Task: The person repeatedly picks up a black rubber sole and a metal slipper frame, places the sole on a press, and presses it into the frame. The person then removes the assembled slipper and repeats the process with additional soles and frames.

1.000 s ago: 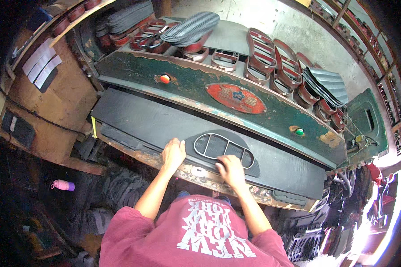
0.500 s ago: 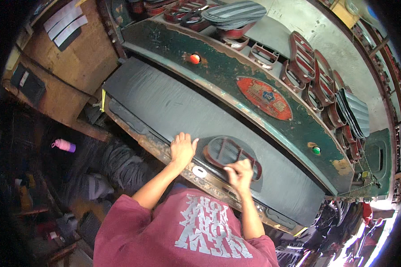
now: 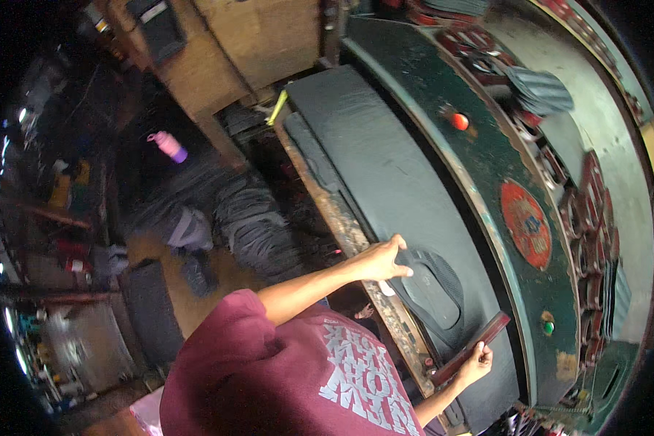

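Note:
A dark red, sole-shaped cutting die (image 3: 491,330) is tipped up on edge over the right part of the dark bed, with my right hand (image 3: 477,363) gripping it. To its left lies a black ribbed sheet (image 3: 443,270) with a sole-shaped outline (image 3: 430,292) in it. My left hand (image 3: 382,260) reaches to the upper left end of that outline, thumb and forefinger apart. Whether its fingertips touch the sheet I cannot tell. The grey-black bed (image 3: 363,131) runs along the front of a green press.
The green press beam (image 3: 414,80) carries an orange-red button (image 3: 460,121) and a green button (image 3: 548,327). More red dies (image 3: 592,218) and stacked grey soles (image 3: 538,91) sit on top. A pink and purple bottle (image 3: 168,147) stands at left, near dark scrap (image 3: 254,225).
My right hand has lifted the die off the sheet and tilted it to the right, uncovering the sole outline. My left hand has moved from the bed to the sheet. The view has turned.

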Tool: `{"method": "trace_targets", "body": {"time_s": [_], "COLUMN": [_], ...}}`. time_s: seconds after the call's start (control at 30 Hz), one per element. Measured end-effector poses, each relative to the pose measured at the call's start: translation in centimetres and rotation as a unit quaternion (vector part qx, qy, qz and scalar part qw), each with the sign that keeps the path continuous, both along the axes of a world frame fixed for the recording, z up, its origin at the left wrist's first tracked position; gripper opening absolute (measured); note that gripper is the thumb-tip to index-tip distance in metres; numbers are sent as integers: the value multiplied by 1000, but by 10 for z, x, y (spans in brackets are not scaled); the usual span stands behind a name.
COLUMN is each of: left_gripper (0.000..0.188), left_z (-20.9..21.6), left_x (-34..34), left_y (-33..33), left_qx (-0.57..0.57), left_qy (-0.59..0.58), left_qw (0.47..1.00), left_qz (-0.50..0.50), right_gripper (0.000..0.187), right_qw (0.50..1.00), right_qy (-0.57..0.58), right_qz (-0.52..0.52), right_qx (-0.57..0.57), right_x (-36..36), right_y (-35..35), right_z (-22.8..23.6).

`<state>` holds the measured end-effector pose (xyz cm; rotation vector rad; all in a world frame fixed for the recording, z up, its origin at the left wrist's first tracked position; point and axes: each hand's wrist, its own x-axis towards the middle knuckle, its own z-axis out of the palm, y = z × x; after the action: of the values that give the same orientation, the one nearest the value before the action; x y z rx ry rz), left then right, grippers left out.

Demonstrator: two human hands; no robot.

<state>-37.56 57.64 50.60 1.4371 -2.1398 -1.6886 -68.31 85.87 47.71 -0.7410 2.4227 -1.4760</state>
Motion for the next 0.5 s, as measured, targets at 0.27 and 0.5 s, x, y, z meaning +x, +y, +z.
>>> {"method": "trace_targets", "body": {"time_s": [0.27, 0.5], "left_gripper": [53, 43], "left_z": [169, 106], "left_x": [190, 277], "left_y": [48, 31], "left_qx": [51, -113], "left_qy": [217, -39], "left_qw": [961, 941], "left_qz": [163, 316], "right_gripper": [29, 23], "right_qw": [956, 984], "right_qy": [157, 76], "right_qz": [11, 51], "right_qx": [246, 154], "right_x": [51, 46], "right_y": [-43, -19], "right_z": [-54, -61]}}
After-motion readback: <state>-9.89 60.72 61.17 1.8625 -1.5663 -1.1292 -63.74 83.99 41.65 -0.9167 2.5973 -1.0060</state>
